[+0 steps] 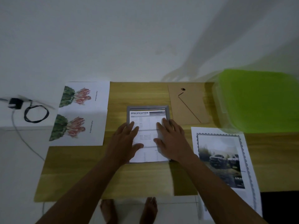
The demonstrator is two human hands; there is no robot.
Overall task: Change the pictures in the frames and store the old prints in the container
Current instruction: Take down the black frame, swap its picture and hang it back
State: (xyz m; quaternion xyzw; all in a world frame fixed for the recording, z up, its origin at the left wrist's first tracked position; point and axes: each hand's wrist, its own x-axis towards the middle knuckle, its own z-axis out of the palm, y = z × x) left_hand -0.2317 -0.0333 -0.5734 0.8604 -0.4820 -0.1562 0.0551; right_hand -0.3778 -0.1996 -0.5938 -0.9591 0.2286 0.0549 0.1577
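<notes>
A grey picture frame (131,108) lies flat in the middle of the wooden table (77,167). A white sheet headed SPECIFICATION (148,125) lies in it. My left hand (125,139) presses flat on the sheet's left side, and my right hand (169,136) presses flat on its right side. The frame's brown backing board (187,105) lies behind and to the right. A flower print sheet (80,113) lies at the left. A truck print (224,160) lies at the right. A green plastic container (258,101) stands at the back right.
A black adapter (15,102) with a coiled cable (36,113) sits on a white surface at the far left. A white wall rises directly behind the table. My bare feet (129,209) show below the table's front edge.
</notes>
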